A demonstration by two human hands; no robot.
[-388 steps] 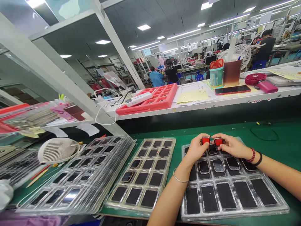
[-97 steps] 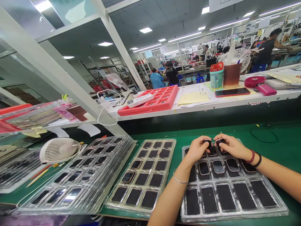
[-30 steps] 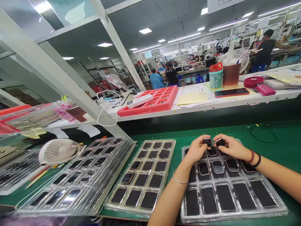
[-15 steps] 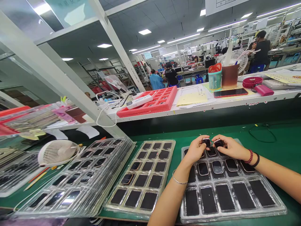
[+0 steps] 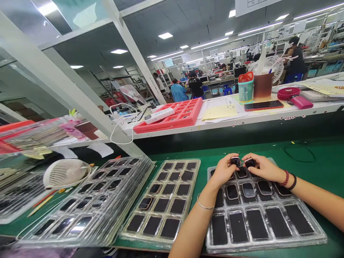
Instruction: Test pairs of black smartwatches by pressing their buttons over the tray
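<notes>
My left hand (image 5: 224, 171) is closed round a small dark watch body (image 5: 235, 161), held up over the far row of a clear blister tray (image 5: 321, 234). Close beside it, my right hand (image 5: 264, 167) pinches a second dark watch body (image 5: 249, 163). The two pieces nearly touch, screens toward me. Under my hands, the tray's far rows hold several more watch bodies (image 5: 248, 189); its near rows show empty black pockets. A silver bangle circles my left wrist, and red and black bracelets my right.
A second clear tray (image 5: 163, 204) lies left of mine, one watch in it. A stack of trays (image 5: 88, 200) and a small white fan (image 5: 67, 172) sit further left. A raised shelf carries a red foam tray (image 5: 174, 116), papers, cups and a phone. Other people work behind.
Earlier the two held pieces showed red faces; now both show dark. Over the last second my hands stay in place above the tray's far row; the view only shifts slightly.
</notes>
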